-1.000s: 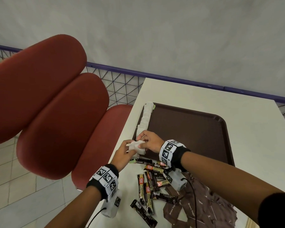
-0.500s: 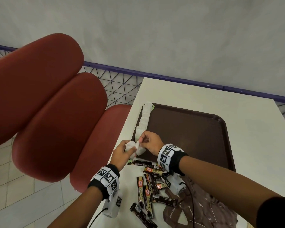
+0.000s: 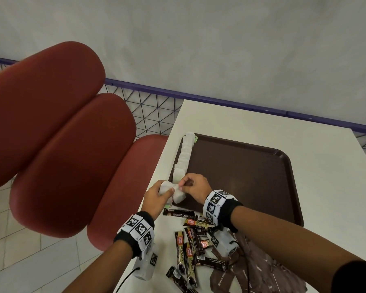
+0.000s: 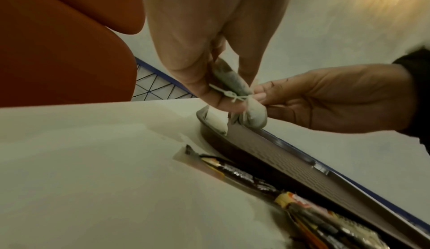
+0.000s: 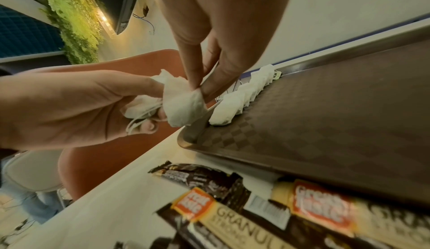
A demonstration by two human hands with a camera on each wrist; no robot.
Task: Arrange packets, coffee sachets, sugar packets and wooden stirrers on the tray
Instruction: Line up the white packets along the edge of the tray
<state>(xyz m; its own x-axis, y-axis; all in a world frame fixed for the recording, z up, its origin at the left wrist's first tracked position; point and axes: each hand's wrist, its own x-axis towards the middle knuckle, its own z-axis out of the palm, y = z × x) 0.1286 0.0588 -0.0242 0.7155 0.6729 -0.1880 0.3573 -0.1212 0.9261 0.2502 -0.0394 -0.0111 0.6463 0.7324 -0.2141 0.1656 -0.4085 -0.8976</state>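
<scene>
Two hands are working together at the near left corner of the brown tray (image 3: pixel 241 166), just above its rim. The left hand (image 3: pixel 156 197) is holding a small bunch of white packets (image 5: pixel 139 105), fingers curled around them with loose strings trailing, while the right hand (image 3: pixel 195 187) is pinching one white packet (image 5: pixel 184 104) by its top between thumb and fingertip, apparently pulling it free of the bunch. A row of packets (image 3: pixel 183 159) is already lying along the tray's left edge, from the far corner toward the near one.

These packets look like soft, light paper pouches with strings; they are likely crumpling easily and tangling by the strings, so taking each by its gathered top, as the right hand is doing, seems the safest hold, with only gentle pull so the paper is not tearing.

On the table (image 3: pixel 304 134), just off the tray's near edge, the coffee sachets (image 3: pixel 190 246) are lying in a loose pile; several are reading "Great Taste" and "GRANULES", one also "STRONG". Near them, the brown sugar packets (image 3: pixel 251 275) are lying heaped at the table's near edge, their print reading roughly "Brown Sugar". Wooden stirrers are not showing anywhere.
</scene>
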